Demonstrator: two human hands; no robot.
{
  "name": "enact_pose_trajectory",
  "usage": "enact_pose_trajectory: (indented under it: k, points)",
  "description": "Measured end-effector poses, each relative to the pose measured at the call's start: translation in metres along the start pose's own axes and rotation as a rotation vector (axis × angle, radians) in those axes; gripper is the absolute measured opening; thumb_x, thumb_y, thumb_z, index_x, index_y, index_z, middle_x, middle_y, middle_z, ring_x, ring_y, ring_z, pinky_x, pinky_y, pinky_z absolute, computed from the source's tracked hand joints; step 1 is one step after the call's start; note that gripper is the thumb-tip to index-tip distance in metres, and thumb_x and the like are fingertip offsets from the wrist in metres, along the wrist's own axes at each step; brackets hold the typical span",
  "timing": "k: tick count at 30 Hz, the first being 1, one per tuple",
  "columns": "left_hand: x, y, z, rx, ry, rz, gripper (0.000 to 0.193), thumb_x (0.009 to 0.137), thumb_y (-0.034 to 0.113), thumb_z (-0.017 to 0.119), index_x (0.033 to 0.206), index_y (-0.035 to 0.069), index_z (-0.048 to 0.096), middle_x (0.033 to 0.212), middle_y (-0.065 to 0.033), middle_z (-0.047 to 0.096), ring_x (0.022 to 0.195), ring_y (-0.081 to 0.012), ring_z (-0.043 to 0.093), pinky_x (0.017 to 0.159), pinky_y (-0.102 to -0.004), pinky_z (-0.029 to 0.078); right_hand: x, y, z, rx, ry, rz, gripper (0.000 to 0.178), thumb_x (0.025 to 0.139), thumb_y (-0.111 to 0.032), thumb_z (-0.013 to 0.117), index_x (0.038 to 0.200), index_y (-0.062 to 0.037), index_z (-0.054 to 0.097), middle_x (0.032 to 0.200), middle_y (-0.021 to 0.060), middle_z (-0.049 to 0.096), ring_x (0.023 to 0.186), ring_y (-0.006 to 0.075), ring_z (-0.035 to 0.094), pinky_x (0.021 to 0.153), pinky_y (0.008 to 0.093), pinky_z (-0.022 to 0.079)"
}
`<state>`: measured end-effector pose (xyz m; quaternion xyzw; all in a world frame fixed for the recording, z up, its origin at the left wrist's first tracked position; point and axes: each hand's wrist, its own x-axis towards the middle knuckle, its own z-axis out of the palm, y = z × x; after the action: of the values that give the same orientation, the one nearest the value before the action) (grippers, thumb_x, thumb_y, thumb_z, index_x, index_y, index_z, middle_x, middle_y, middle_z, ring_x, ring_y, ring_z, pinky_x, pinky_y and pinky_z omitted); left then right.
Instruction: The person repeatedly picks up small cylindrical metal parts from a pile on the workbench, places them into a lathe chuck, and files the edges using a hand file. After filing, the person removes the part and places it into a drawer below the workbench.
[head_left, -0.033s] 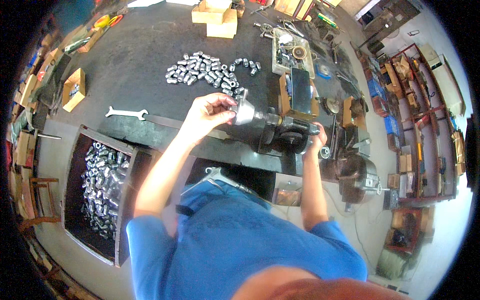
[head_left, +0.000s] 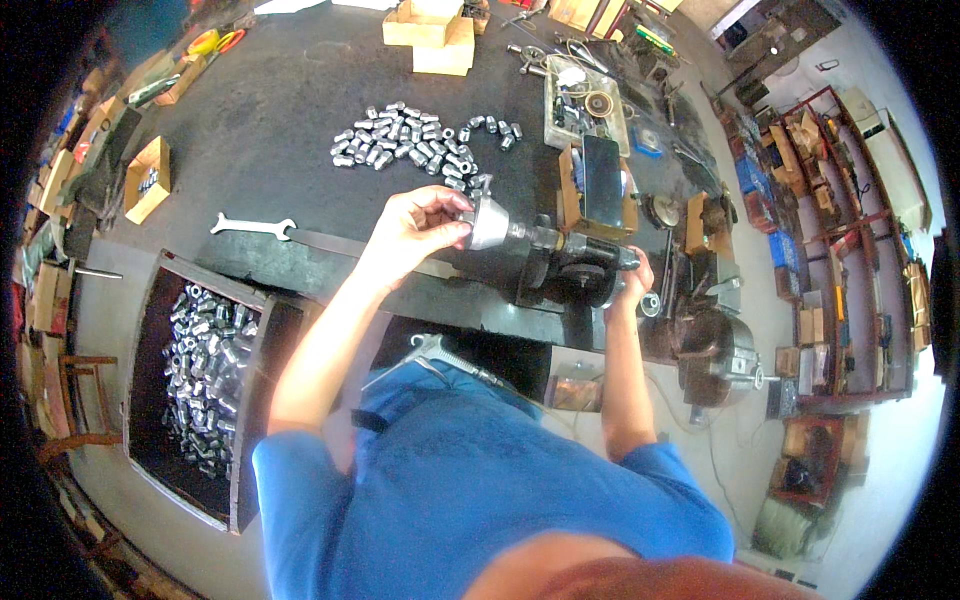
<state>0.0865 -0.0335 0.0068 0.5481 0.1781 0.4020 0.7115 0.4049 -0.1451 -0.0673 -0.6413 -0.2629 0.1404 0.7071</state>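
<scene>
My left hand (head_left: pixel 415 235) is closed in a pinch against the left face of a silver cone-shaped chuck (head_left: pixel 490 226); what its fingertips hold is hidden. The chuck sits on the left end of a dark spindle fixture (head_left: pixel 580 270) at the bench's near edge. At the fixture's other end, my right hand (head_left: pixel 635 280) has its fingers wrapped round the black end part. Just beyond the chuck lies a loose pile of silver lug nuts (head_left: pixel 405 138). A wooden bin (head_left: pixel 250 400) full of similar nuts stands left of my left forearm.
An open-end wrench (head_left: pixel 253 228) lies near the bench's front edge. Behind the fixture are a dark phone-like slab (head_left: pixel 601 180) and a plastic tray of small parts (head_left: pixel 552 95). A small open box (head_left: pixel 165 185) sits at left. An air blow gun (head_left: pixel 430 350) rests by my lap.
</scene>
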Motion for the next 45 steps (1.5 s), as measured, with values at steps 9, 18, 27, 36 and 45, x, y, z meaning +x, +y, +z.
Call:
enact_pose_trajectory:
  k: [9,18,27,36,45]
  points:
    - [0.001,0.008,0.011,0.079,0.109,-0.060,0.021,0.079,0.016,0.059,0.085,-0.004,0.056,0.066,-0.0062,0.056,0.051,-0.0095,0.051,0.046,-0.0209,0.042,0.038,-0.015,0.015,0.307,-0.134,-0.077,0.022,0.083,-0.019,0.049,0.079,0.0022,0.055,0.059,0.0034,0.047,0.050,0.0085,0.042,0.043,0.0190,0.032]
    - [0.001,0.004,0.012,0.244,0.208,-0.139,0.034,0.084,0.031,0.052,0.070,0.000,0.054,0.052,-0.0022,0.049,0.041,-0.0072,0.044,0.038,-0.0204,0.036,-0.015,-0.090,-0.009,0.644,-0.082,-0.149,0.013,0.076,-0.012,0.044,0.074,-0.0010,0.051,0.056,0.0014,0.036,0.047,0.0070,0.030,0.038,0.0186,0.019]
    - [-0.001,0.003,0.012,0.159,0.247,-0.211,0.036,0.084,0.033,0.052,0.068,0.001,0.055,0.051,-0.0036,0.049,0.041,-0.0085,0.045,0.036,-0.0206,0.035,-0.055,-0.020,-0.043,0.530,-0.014,0.122,0.026,0.073,-0.030,0.059,0.077,-0.0053,0.052,0.058,0.0005,0.044,0.044,0.0057,0.032,0.035,0.0180,0.020]
    - [-0.023,0.022,-0.001,0.099,0.389,-0.133,0.033,0.082,0.029,0.054,0.068,0.000,0.055,0.052,-0.0034,0.050,0.041,-0.0097,0.046,0.038,-0.0215,0.037,0.034,-0.021,0.018,0.188,-0.058,-0.156,0.016,0.082,-0.011,0.046,0.078,0.0004,0.056,0.058,0.0029,0.049,0.053,0.0085,0.044,0.042,0.0192,0.032]
    - [-0.172,0.104,-0.053,0.791,1.088,-0.077,0.028,0.085,0.024,0.049,0.068,0.002,0.054,0.054,0.0002,0.047,0.046,-0.0068,0.038,0.041,-0.0225,0.029,-0.031,-0.089,-0.018,0.656,-0.167,-0.227,0.024,0.076,-0.023,0.053,0.078,0.0005,0.049,0.059,0.0011,0.037,0.047,0.0064,0.031,0.038,0.0184,0.020]
